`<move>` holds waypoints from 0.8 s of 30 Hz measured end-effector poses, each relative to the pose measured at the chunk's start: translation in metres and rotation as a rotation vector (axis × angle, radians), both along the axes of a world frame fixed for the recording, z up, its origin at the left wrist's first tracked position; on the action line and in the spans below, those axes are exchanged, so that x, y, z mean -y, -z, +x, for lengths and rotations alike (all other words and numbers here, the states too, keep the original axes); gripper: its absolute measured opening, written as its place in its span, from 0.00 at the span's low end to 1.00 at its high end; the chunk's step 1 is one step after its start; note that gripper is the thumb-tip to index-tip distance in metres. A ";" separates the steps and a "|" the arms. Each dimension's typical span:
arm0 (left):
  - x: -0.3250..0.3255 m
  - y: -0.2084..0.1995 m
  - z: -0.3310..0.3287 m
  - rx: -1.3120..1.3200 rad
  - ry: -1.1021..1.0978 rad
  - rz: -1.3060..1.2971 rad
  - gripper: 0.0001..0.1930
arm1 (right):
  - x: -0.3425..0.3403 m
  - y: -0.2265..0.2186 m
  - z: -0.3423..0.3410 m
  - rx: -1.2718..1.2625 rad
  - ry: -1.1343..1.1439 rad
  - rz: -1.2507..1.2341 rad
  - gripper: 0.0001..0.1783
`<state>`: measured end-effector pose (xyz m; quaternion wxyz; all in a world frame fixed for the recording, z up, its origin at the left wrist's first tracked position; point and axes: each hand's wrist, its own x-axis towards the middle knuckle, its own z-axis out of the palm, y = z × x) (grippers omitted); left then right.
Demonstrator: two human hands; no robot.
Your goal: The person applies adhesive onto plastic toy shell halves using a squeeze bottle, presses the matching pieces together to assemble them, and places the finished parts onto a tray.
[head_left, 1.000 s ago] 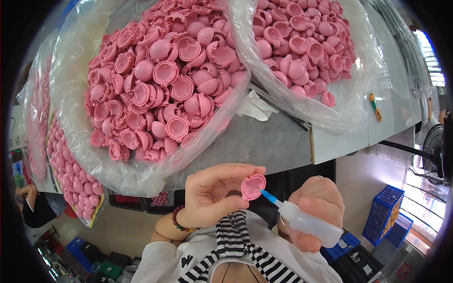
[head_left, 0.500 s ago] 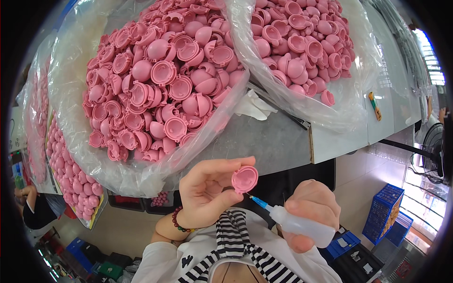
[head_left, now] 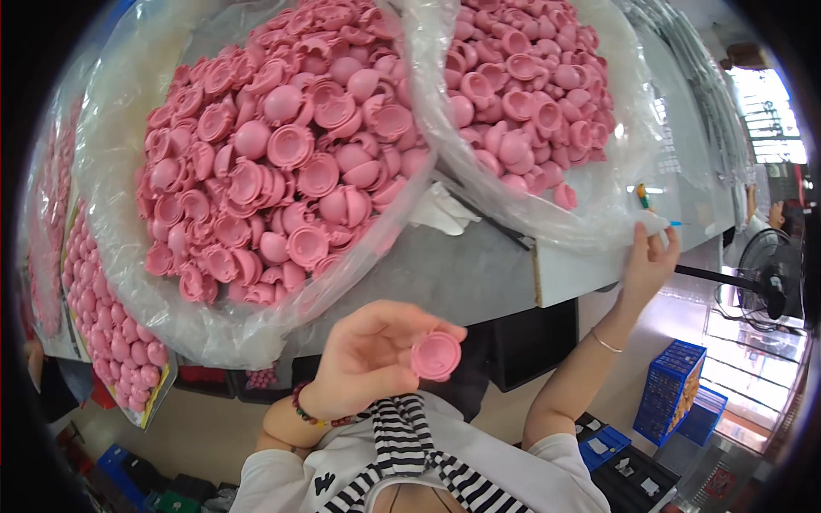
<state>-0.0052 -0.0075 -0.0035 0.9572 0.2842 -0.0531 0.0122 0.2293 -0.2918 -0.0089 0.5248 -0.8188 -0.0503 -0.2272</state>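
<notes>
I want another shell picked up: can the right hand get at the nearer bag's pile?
Probably yes. The right hand is at the table edge by the squeeze bottle, and the bag lies open-topped within arm's sweep.

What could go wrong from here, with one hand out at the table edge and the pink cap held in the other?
1. The right hand is setting the squeeze bottle down at the very edge of the table; it might roll off.
2. The left hand pinches the pink cap only by its rim, over the lap; it may slip.
3. The bulging bag of pink caps overhangs the front edge and might spill.
</notes>
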 end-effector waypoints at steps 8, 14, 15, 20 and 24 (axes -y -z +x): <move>0.005 -0.011 0.003 0.040 -0.250 0.408 0.19 | -0.074 -0.043 -0.042 0.348 -0.164 -0.511 0.17; 0.007 -0.013 0.001 0.047 -0.236 0.385 0.19 | -0.105 -0.051 -0.032 0.091 -0.416 -0.568 0.14; 0.006 -0.011 0.000 0.035 -0.242 0.372 0.19 | -0.105 -0.052 -0.036 0.119 -0.421 -0.471 0.12; -0.001 -0.006 -0.002 -0.024 -0.252 0.331 0.20 | -0.125 -0.058 -0.111 -0.306 -0.765 -0.265 0.18; -0.004 -0.008 -0.002 -0.001 -0.256 0.337 0.20 | -0.129 -0.030 -0.113 0.090 -0.679 -0.616 0.23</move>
